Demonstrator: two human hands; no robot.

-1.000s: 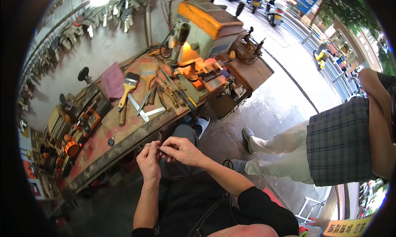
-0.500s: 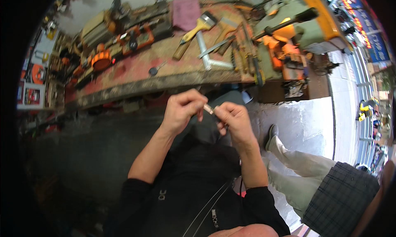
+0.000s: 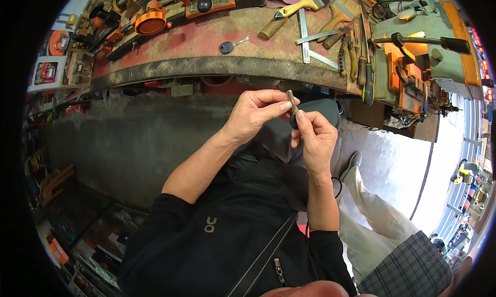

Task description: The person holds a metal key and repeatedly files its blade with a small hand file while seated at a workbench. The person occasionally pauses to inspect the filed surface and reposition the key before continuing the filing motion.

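Note:
A key [image 3: 292, 99] with a silver blade and a dark head is held upright over my lap, just off the bench's front edge. My left hand [image 3: 258, 113] has thumb and fingers closed on the blade. Lower down, my right hand [image 3: 316, 137] pinches the key near its head, which partly hides behind the thumb. On the workbench [image 3: 196, 49] lies a second key [image 3: 227, 47] with a black head and silver blade.
A paint brush [image 3: 302, 3], a metal square [image 3: 305, 38], pliers [image 3: 343, 58] and files lie on the bench. An orange-and-black machine [image 3: 151, 22] stands at left, a green machine [image 3: 439, 64] at right. Another person's legs [image 3: 372, 204] are close on my right.
The view has shifted, so the bench sits higher in it. Both hands still hold the key, which now points up and shows more of its blade.

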